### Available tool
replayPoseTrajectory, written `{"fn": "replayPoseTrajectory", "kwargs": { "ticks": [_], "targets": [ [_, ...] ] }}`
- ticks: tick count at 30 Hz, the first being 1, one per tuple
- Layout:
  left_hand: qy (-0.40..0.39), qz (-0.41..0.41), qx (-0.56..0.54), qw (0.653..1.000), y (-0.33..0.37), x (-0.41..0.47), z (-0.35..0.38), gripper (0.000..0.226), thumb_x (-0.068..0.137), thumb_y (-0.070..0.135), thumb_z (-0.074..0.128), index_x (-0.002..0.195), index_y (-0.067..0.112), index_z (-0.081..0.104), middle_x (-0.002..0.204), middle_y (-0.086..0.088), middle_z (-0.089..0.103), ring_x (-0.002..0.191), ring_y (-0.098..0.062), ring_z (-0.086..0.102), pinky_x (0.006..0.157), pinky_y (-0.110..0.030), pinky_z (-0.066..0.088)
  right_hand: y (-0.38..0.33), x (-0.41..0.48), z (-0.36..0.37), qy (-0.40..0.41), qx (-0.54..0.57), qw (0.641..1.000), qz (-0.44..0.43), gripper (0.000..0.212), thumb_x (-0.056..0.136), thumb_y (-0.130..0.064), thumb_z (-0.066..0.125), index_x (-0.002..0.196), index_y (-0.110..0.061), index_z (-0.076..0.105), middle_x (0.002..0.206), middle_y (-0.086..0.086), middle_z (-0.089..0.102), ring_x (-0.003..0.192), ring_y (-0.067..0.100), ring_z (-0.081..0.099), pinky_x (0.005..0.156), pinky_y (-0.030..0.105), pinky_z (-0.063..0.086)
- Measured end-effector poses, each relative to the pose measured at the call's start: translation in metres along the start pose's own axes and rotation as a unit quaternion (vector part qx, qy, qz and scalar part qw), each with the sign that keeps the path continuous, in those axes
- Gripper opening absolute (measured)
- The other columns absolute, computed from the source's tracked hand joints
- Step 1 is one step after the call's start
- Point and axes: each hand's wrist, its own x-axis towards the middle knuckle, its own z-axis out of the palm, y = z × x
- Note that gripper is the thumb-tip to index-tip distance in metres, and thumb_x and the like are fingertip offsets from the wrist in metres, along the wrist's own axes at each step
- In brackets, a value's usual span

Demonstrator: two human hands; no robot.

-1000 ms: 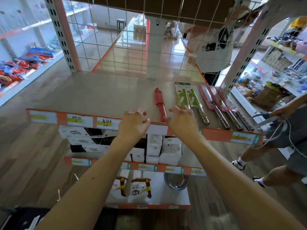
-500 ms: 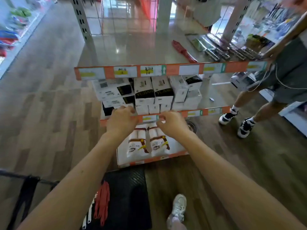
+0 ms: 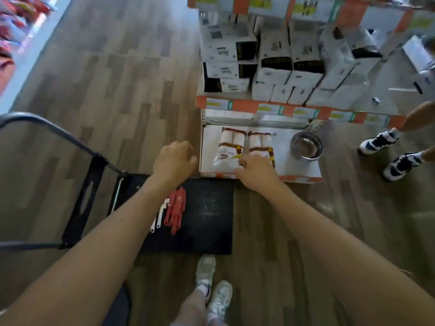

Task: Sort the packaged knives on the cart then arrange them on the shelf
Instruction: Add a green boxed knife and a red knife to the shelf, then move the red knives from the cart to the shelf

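Observation:
A black flat cart [image 3: 207, 220] stands on the floor below me, at the foot of the shelf unit. On its deck lie red packaged knives [image 3: 176, 209] with white ones [image 3: 160, 216] beside them, partly hidden by my left forearm. My left hand [image 3: 173, 161] hovers above the cart's far edge with fingers curled loosely and nothing in it. My right hand [image 3: 255, 169] hangs over the front of the bottom shelf [image 3: 303, 170], fingers spread, empty. The top shelf with the laid-out knives is out of view.
The middle shelf holds white and black boxes [image 3: 273, 64]. The bottom shelf carries two white bagged packs [image 3: 244, 147] and a steel bowl [image 3: 306, 145]. Another person's feet in sneakers [image 3: 388, 149] stand at the right. My own shoes [image 3: 211, 285] are beside the cart. The cart handle [image 3: 58, 135] rises at left.
My view has swung down from the top shelf to the cart on the floor. Both hands have dropped from the shelf edge to just above the cart and bottom shelf, still empty.

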Motion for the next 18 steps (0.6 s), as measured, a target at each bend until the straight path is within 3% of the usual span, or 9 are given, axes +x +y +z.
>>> {"fn": "replayPoseTrajectory", "kwargs": {
  "ticks": [4, 9, 15, 18],
  "targets": [
    [-0.018, -0.026, -0.014, 0.999, -0.039, -0.015, 0.032, 0.029, 0.090, 0.026, 0.049, 0.108, 0.011, 0.064, 0.109, -0.013, 0.065, 0.101, -0.031, 0.060, 0.085, -0.041, 0.050, -0.003, 0.005, 0.059, -0.033, -0.020, 0.999, -0.018, 0.030, 0.094, -0.027, 0.048, 0.114, -0.009, 0.059, 0.112, 0.011, 0.062, 0.099, 0.023, 0.059, 0.081, 0.034, 0.050],
    [-0.078, -0.077, -0.039, 0.993, -0.103, -0.024, 0.092, 0.031, 0.090, 0.025, 0.050, 0.115, 0.010, 0.060, 0.118, -0.012, 0.062, 0.111, -0.030, 0.056, 0.093, -0.040, 0.046, 0.003, 0.027, 0.151, -0.093, -0.027, 0.995, 0.018, 0.032, 0.094, -0.029, 0.048, 0.120, -0.012, 0.056, 0.119, 0.008, 0.059, 0.104, 0.025, 0.058, 0.082, 0.035, 0.051],
    [-0.153, -0.178, -0.048, 0.971, -0.226, -0.020, 0.201, 0.031, 0.091, 0.027, 0.049, 0.118, 0.014, 0.057, 0.119, -0.007, 0.062, 0.107, -0.025, 0.057, 0.085, -0.035, 0.045, 0.012, 0.077, 0.299, -0.139, -0.026, 0.987, 0.078, 0.031, 0.095, -0.032, 0.047, 0.116, -0.012, 0.058, 0.113, 0.007, 0.061, 0.096, 0.023, 0.059, 0.074, 0.033, 0.049],
    [-0.166, -0.210, -0.048, 0.962, -0.287, -0.015, 0.258, 0.033, 0.090, 0.028, 0.051, 0.120, 0.014, 0.056, 0.121, -0.008, 0.061, 0.110, -0.025, 0.056, 0.089, -0.036, 0.045, 0.016, 0.109, 0.376, -0.146, -0.002, 0.983, 0.112, 0.029, 0.094, -0.032, 0.049, 0.113, -0.012, 0.059, 0.103, 0.005, 0.062, 0.086, 0.019, 0.057, 0.072, 0.032, 0.050]
  ]
}}
